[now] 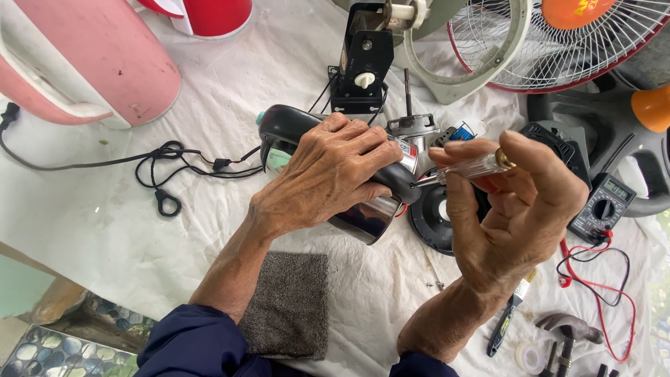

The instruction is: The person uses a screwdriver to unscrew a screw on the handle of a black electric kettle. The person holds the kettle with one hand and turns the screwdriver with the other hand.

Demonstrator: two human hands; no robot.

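From where I stand, the job looks to be mid-way: the electric kettle [363,209] lies tipped on its side on the white-covered worktop [105,230], its round black base [433,216] set apart just at 3 o'clock of it, and the screwdriver [467,167] tip is at the end of the black handle [307,132]. Whether the screw there is going in or coming out, I cannot tell. A couple of tiny loose screws [436,284] lie at 5 o'clock of the kettle.

The left hand [321,174] is clenched over the handle, pinning the kettle down. The right hand [516,209] grasps the clear-handled screwdriver between fingers and thumb, pointing to 9 o'clock; the kettle sits directly beneath the left grip and just off the driver's tip.

A multimeter [601,208] with red leads lies at 3 o'clock.
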